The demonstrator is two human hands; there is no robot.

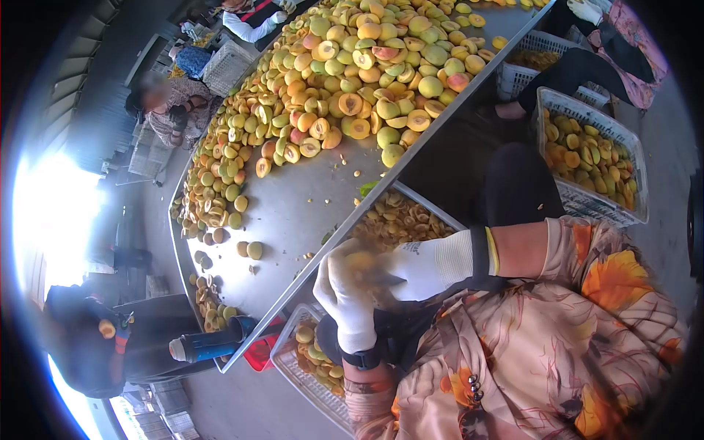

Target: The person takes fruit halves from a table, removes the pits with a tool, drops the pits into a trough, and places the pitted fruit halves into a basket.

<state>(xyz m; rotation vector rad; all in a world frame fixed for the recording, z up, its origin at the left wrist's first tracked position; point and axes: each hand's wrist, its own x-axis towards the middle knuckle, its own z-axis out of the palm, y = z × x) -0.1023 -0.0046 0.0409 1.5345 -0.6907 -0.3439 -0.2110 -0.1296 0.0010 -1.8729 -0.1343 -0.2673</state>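
My left hand (pixel 343 293), in a white glove with a dark watch at the wrist, is closed around a yellow peach (pixel 359 261), which is blurred. Coming in from the right, my right hand (pixel 422 270) wears a white glove too, and its fingers are closed on a dark, blade-like tool (pixel 387 280) held against the fruit; motion smears its shape. Both hands meet over the near edge of the metal table (pixel 293 209). Just below them stand a crate of peach pieces (pixel 317 356) and a bin of brownish scraps (pixel 403 220).
Whole and halved peaches (pixel 352 66) are heaped across the table. A filled crate (pixel 594 158) stands at the right, near a seated person's leg (pixel 579 77). A blue-black flask (pixel 209 345) and a red container (pixel 260 352) are at the table's corner. Other people work along the far side.
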